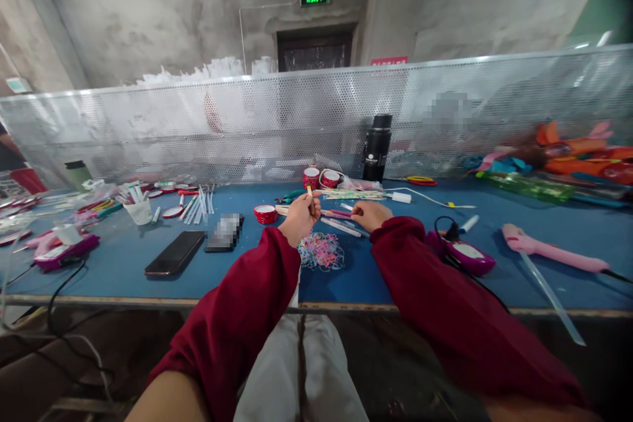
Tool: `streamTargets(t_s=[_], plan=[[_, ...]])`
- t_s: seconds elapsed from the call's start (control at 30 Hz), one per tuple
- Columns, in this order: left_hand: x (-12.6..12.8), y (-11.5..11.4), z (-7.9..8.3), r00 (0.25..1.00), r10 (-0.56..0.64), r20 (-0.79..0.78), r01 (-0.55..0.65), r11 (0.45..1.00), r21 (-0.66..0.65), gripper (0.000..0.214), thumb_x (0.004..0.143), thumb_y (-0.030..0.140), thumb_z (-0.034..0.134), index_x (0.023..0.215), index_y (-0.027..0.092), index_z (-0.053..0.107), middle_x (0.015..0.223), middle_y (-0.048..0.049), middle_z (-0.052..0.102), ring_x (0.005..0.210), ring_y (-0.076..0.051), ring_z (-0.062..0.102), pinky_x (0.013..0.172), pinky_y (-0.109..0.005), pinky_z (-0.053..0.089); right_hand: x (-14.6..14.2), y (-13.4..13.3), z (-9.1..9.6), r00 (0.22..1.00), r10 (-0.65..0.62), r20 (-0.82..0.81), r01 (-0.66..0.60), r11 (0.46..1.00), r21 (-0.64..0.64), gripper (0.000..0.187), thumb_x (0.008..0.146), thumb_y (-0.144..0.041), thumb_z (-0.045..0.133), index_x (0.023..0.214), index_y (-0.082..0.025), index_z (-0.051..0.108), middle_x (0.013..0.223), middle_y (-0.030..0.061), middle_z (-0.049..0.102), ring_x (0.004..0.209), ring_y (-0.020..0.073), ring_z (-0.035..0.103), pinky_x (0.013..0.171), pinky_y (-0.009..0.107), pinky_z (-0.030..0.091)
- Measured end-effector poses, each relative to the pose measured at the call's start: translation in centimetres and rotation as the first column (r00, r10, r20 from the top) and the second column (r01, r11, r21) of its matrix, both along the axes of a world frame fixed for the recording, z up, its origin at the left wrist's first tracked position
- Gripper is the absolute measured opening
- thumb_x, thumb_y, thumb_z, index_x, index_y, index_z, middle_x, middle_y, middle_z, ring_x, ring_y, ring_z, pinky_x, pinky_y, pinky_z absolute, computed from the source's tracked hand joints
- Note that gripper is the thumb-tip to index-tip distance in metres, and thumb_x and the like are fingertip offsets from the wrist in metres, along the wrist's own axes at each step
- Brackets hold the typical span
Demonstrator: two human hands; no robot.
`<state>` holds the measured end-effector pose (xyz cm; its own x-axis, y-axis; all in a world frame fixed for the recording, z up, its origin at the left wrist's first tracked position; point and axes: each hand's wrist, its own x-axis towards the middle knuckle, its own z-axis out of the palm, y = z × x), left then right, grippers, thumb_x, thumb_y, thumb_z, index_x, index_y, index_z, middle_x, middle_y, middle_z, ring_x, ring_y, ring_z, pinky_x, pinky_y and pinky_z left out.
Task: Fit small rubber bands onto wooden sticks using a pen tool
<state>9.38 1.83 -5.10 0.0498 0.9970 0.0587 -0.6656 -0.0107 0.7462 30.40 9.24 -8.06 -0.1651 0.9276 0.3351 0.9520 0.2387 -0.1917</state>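
My left hand [301, 216] is closed in a pinch around a small thin stick [310, 191] with a pale, yellowish end, which points upward. To its right, my right hand [372, 216] has its fingers bent together over the end of some slim pinkish-purple pieces [337, 213]. What those fingertips hold is too small to make out. A tangled heap of small colourful elastic bands [321, 251] lies on the blue table just below and between both hands. White sticks or pens [342, 227] lie behind the heap. A red tape roll [266, 213] sits left of my left hand.
Two phones [175, 254] lie at left, beyond them a white cup of sticks [138, 211]. A black thermos [378, 148] stands against the perforated metal screen [237, 125]. At right are a purple corded device [465, 256], a pink glue gun [554, 250] and orange items [583, 158].
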Motion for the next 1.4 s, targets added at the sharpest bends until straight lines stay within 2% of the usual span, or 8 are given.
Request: streamTargets(t_s=[0.13, 0.37, 0.57, 0.73, 1.1, 1.2, 1.4], plan=[[-0.3, 0.1, 0.2, 1.000, 0.001, 0.015, 0.000, 0.998, -0.070, 0.025, 0.094, 0.019, 0.043, 0.089, 0.007, 0.064, 0.059, 0.0009, 0.046, 0.048, -0.003, 0.044, 0.046, -0.013, 0.037, 0.0, 0.0, 0.0, 1.000, 0.000, -0.006, 0.000, 1.000, 0.001, 0.014, 0.079, -0.035, 0.063, 0.084, -0.025, 0.071, 0.092, 0.0013, 0.073, 0.083, 0.0169, 0.063, 0.065, 0.025, 0.039], [0.1, 0.2, 0.0, 0.998, 0.055, -0.009, -0.056, 0.997, -0.057, 0.018, 0.091, 0.006, 0.043, 0.087, 0.014, 0.059, 0.062, 0.0022, 0.049, 0.051, -0.003, 0.050, 0.055, -0.013, 0.044, 0.1, -0.1, 0.0, 1.000, 0.004, -0.010, -0.004, 1.000, 0.012, 0.013, 0.079, -0.034, 0.063, 0.085, -0.025, 0.071, 0.092, 0.0010, 0.073, 0.084, 0.0170, 0.063, 0.067, 0.026, 0.039], [-0.1, 0.1, -0.2, 0.993, 0.066, -0.093, -0.070, 0.996, -0.047, 0.015, 0.088, 0.007, 0.051, 0.097, 0.018, 0.054, 0.087, -0.0034, 0.065, 0.068, -0.010, 0.065, 0.063, -0.023, 0.052, 0.2, 0.3, -0.3, 1.000, 0.014, -0.010, -0.013, 1.000, 0.015, 0.014, 0.079, -0.035, 0.062, 0.086, -0.025, 0.071, 0.093, 0.0010, 0.073, 0.083, 0.0165, 0.062, 0.066, 0.025, 0.039], [-0.2, 0.0, -0.4, 0.986, 0.050, -0.157, -0.055, 0.998, -0.029, 0.016, 0.089, 0.009, 0.051, 0.101, 0.020, 0.051, 0.108, -0.0077, 0.068, 0.080, -0.013, 0.069, 0.071, -0.027, 0.055, 0.2, 0.4, -0.4, 1.000, 0.014, -0.011, -0.014, 1.000, 0.013, 0.016, 0.079, -0.036, 0.062, 0.086, -0.025, 0.071, 0.093, 0.0014, 0.073, 0.082, 0.0160, 0.062, 0.066, 0.025, 0.039], [-0.1, 0.3, -1.0, 0.986, 0.063, -0.152, -0.062, 0.998, 0.007, 0.035, 0.078, -0.004, 0.055, 0.104, 0.019, 0.050, 0.113, -0.0094, 0.067, 0.087, -0.015, 0.070, 0.075, -0.030, 0.057, 0.1, 0.2, -0.3, 1.000, 0.003, 0.002, -0.003, 1.000, 0.006, 0.015, 0.078, -0.036, 0.063, 0.085, -0.026, 0.072, 0.093, 0.0006, 0.074, 0.083, 0.0165, 0.062, 0.065, 0.025, 0.038], [0.0, 0.5, -1.2, 0.987, 0.050, -0.152, -0.048, 0.999, 0.013, 0.034, 0.077, -0.003, 0.059, 0.102, 0.018, 0.051, 0.118, -0.0116, 0.065, 0.089, -0.016, 0.071, 0.074, -0.029, 0.058, 0.0, 0.0, -0.1, 1.000, 0.001, -0.001, -0.001, 1.000, 0.010, 0.014, 0.077, -0.035, 0.063, 0.084, -0.026, 0.073, 0.094, 0.0004, 0.074, 0.085, 0.0169, 0.063, 0.066, 0.025, 0.039], [-0.1, 0.6, -1.3, 0.981, 0.043, -0.187, -0.043, 0.999, 0.001, 0.024, 0.080, -0.005, 0.054, 0.094, 0.015, 0.052, 0.119, -0.0139, 0.064, 0.086, -0.015, 0.070, 0.073, -0.028, 0.058, 0.1, 0.0, 0.0, 1.000, 0.003, -0.007, -0.002, 1.000, 0.020, 0.016, 0.078, -0.036, 0.063, 0.086, -0.026, 0.073, 0.098, 0.0009, 0.074, 0.088, 0.0172, 0.062, 0.068, 0.025, 0.039]])
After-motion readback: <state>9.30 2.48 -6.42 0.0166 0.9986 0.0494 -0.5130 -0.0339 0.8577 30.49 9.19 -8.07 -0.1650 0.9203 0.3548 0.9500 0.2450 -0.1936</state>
